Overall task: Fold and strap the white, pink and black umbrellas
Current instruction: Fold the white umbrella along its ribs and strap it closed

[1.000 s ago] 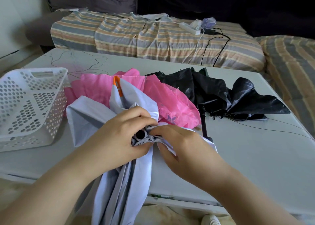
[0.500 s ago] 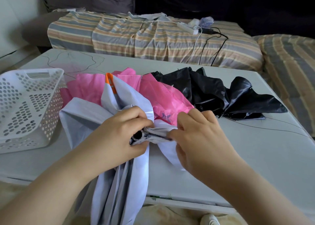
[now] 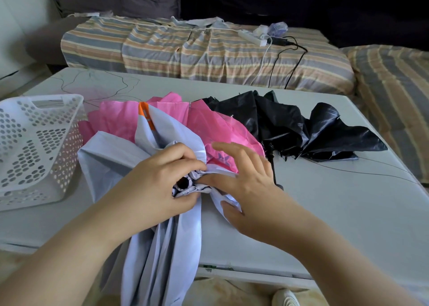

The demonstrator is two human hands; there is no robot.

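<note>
The white umbrella (image 3: 160, 243) lies lengthwise toward the person, its gathered canopy hanging off the near edge of the table (image 3: 348, 213) and its dark tip end pointing up between the hands. The left hand (image 3: 153, 189) curls tightly around the bunched fabric by that tip; the right hand (image 3: 246, 185) rests on the folds with fingers loosely spread. Three umbrellas in all: one white, one pink umbrella (image 3: 209, 124) crumpled behind it, one black umbrella (image 3: 301, 129) sprawled sideways to the right. One white perforated basket (image 3: 34, 148) sits left. A striped sofa (image 3: 209, 50) stands beyond
</note>
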